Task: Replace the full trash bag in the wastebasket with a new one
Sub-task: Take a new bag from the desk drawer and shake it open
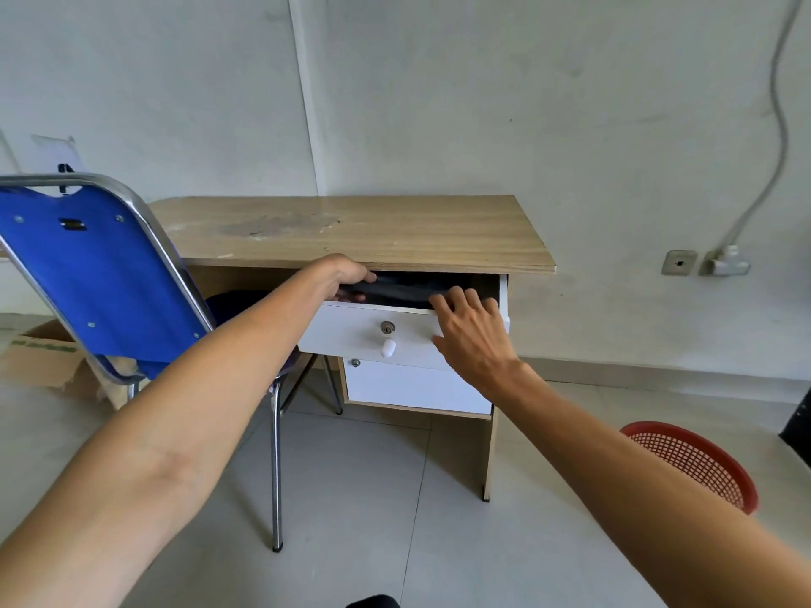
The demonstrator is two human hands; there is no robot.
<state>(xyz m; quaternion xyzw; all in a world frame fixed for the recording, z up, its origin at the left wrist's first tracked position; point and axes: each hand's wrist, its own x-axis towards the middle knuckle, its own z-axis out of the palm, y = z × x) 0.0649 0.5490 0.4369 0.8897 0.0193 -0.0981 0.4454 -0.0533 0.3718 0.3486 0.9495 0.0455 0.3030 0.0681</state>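
At the small wooden desk (351, 232) against the far wall, top white drawer (351, 333) is pulled out partway. Left hand (346, 274) reaches into the drawer's left end, fingers closed around a dark folded trash bag (399, 291) lying inside; thumb on top, fingertips under it. Right hand (471, 331) rests over the drawer front's right side, fingers spread and hooked over the top edge, touching the bag's near edge but not gripping it as far as I can tell. Drawer has a lock (387, 328) and white knob (388, 348) at centre; second white drawer (417, 386) below is closed. Red mesh wastebasket (697, 465) sits on the tiled floor, right of the desk, near side, partly hidden by the right forearm; no liner visible on what shows. Blue chair (96, 274) with chrome frame stands left of the drawers. Cardboard box (39, 357) on the floor far left.
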